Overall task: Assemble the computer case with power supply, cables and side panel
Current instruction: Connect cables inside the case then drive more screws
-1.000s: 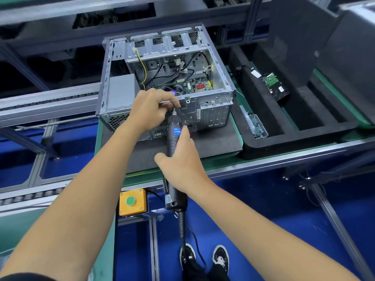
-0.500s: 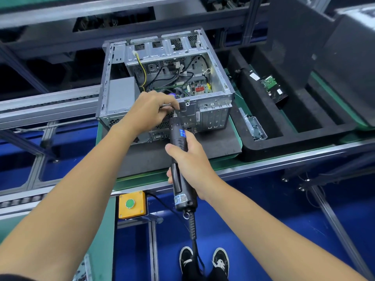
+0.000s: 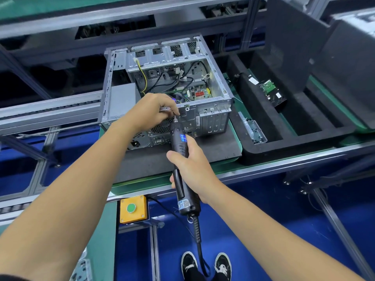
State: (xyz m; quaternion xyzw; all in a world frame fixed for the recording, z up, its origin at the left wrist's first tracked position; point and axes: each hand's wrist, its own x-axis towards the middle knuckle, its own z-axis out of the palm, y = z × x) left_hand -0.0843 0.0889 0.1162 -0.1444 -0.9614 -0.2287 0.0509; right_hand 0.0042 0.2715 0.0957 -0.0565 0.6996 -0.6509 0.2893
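An open silver computer case point(image 3: 213, 116) lies on a dark foam mat point(image 3: 182, 157) on the conveyor, its open side up, showing the motherboard and cables point(image 3: 182, 82). A grey power supply point(image 3: 121, 100) sits in its left part. My left hand point(image 3: 150, 112) rests on the case's near rim, its fingertips pinching at the bit of a black electric screwdriver point(image 3: 180, 147). My right hand point(image 3: 190, 171) grips the screwdriver's body, with the bit pointing up at the rear panel's top edge. Whether a screw sits on the bit is hidden by my fingers.
To the right stands a black foam tray point(image 3: 294, 138) holding a small metal box of screws point(image 3: 254, 131) and a drive with a green board point(image 3: 272, 92). A yellow box with a green button point(image 3: 133, 208) hangs below the conveyor edge. The screwdriver's cord drops toward my shoes.
My right hand slid lower down the screwdriver and the tool tilted, its bit staying at my left fingertips. The left hand kept its place on the case rim.
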